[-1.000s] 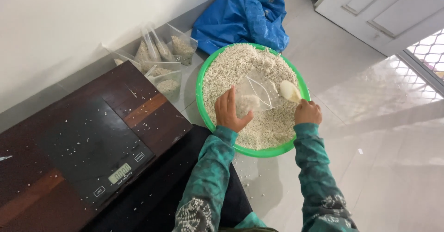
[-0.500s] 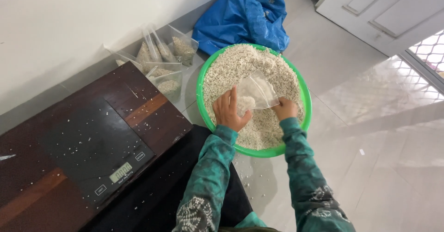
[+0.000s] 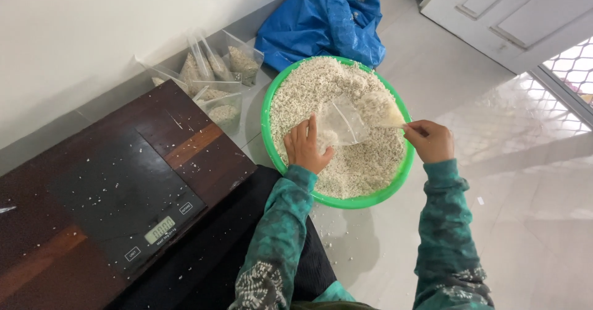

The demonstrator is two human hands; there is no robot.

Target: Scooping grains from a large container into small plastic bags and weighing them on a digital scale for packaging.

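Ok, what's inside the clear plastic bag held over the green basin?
The clear plastic bag holds a small heap of pale grains by the left hand; its bottom is hidden behind those fingers.

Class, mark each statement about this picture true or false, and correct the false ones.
1. The left hand holds a clear plastic bag over the green basin. True.
2. The right hand holds a scoop heaped with pale grains. True.
3. The basin is empty. False: it is nearly full of pale grains.
4. A filled bag sits on the digital scale. False: the scale carries only scattered crumbs; the filled bags stand by the wall.
5. A blue bag lies beyond the basin. True.
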